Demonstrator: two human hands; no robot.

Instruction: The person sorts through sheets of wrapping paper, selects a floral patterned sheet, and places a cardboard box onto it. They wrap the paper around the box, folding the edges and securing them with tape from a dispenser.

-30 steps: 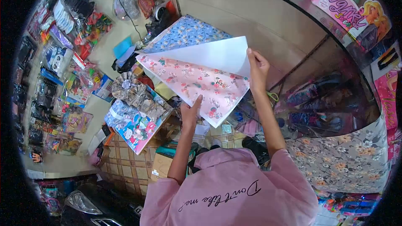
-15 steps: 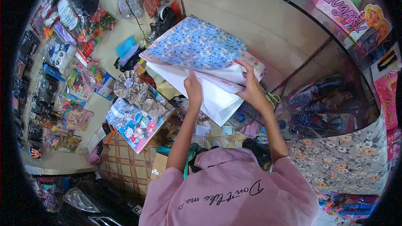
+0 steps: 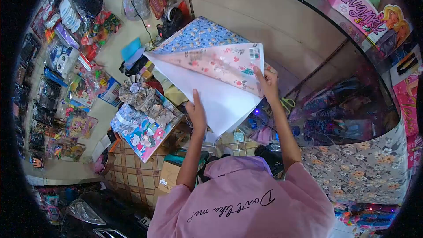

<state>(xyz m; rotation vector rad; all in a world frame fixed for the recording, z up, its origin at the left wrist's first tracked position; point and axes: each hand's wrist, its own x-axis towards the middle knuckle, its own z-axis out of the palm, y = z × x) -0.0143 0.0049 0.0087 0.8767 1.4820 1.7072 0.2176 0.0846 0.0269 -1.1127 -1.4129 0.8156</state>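
My right hand (image 3: 268,83) pinches the right-hand corner of a pink floral wrapping sheet (image 3: 220,64), whose white underside shows along its edge. My left hand (image 3: 196,113) rests at the lower left edge of the white sheet (image 3: 207,90), a finger stretched up over it and the others spread. Whether any finger is under that edge is hard to see. Behind and beneath lies a blue floral wrapping sheet (image 3: 207,33), partly covered by the lifted pink one.
To the left sit a Hello Kitty box (image 3: 147,139) and a grey patterned fabric bundle (image 3: 139,92). Green-handled scissors (image 3: 287,104) lie right of my right hand. A glass display case (image 3: 339,110) stands on the right, and a motorbike (image 3: 94,213) at the lower left.
My right hand has raised and spread the pink floral sheet, so its printed face now shows over the blue one. My left hand has moved down and slightly left, its fingers loosened.
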